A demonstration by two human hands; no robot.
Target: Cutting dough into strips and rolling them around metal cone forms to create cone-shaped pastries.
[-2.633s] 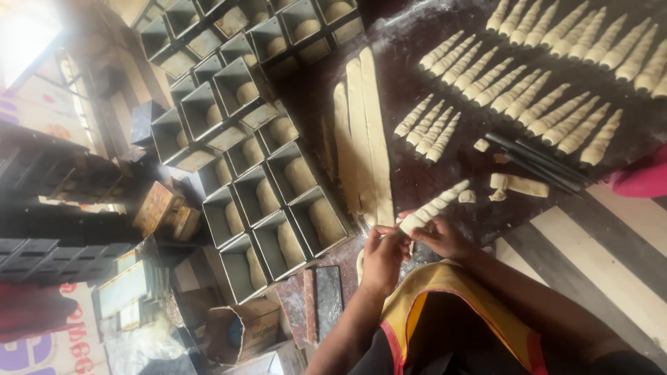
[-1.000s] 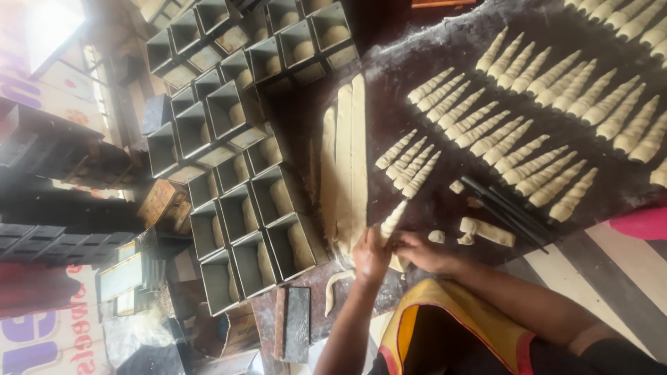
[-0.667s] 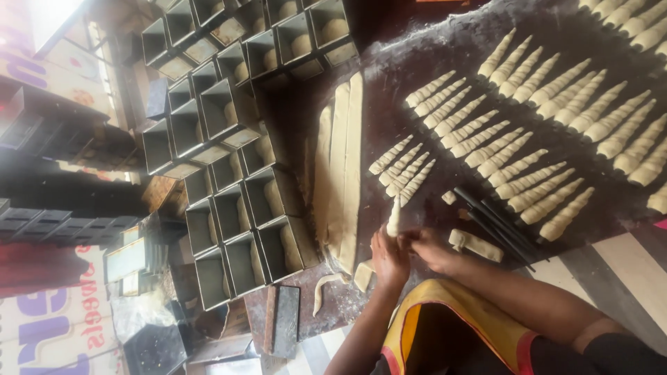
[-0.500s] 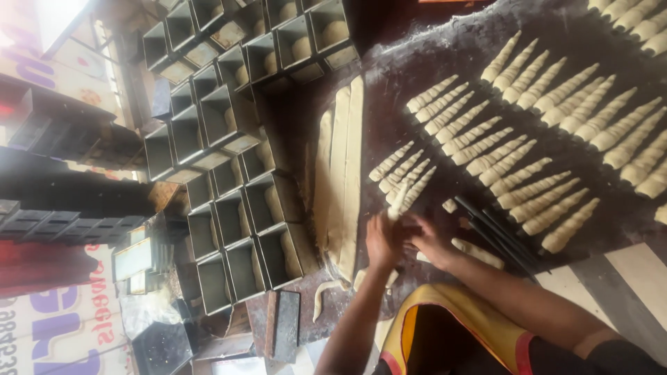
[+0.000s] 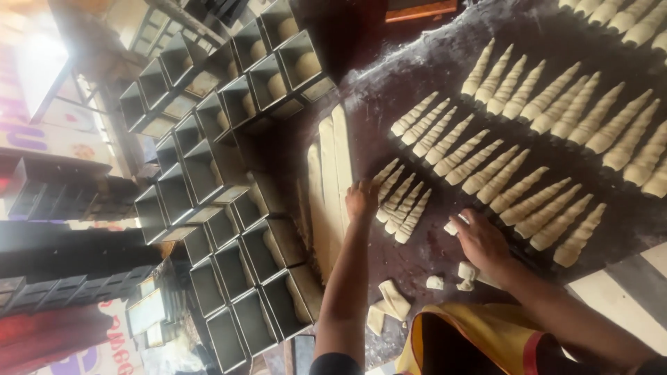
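- Left hand point(image 5: 362, 199) lies palm-down with curled fingers on the dark floured table point(image 5: 431, 69), its fingertips at the near end of the small cluster of twisted dough cones point(image 5: 401, 201); whether it pinches one or only presses on it I cannot tell.
- Right hand point(image 5: 482, 242) rests on the table a little toward the near edge, fingers loosely bent and closing on a small white dough piece point(image 5: 453, 226) at its fingertips.
- Nearer still, by the near edge and the yellow garment point(image 5: 479, 344), lie dough scraps point(image 5: 389, 305) and a few cut lumps point(image 5: 464, 272).
- The cones look soft, light and slightly tacky; by my judgement a hard pinch would flatten the spiral ridges, so each is best taken lightly at the thick end or cradled along its length, never by the thin tip.
- Beside the left hand, long flat dough strips point(image 5: 332, 180) run away from the person; they would stretch and sag if lifted by one end.
- Farther across the table, rows of larger finished cones point(image 5: 542, 146) lie side by side, close but mostly apart.
- Beyond the table's left edge stand ranks of dark metal loaf tins point(image 5: 229, 208), the farthest holding dough lumps.
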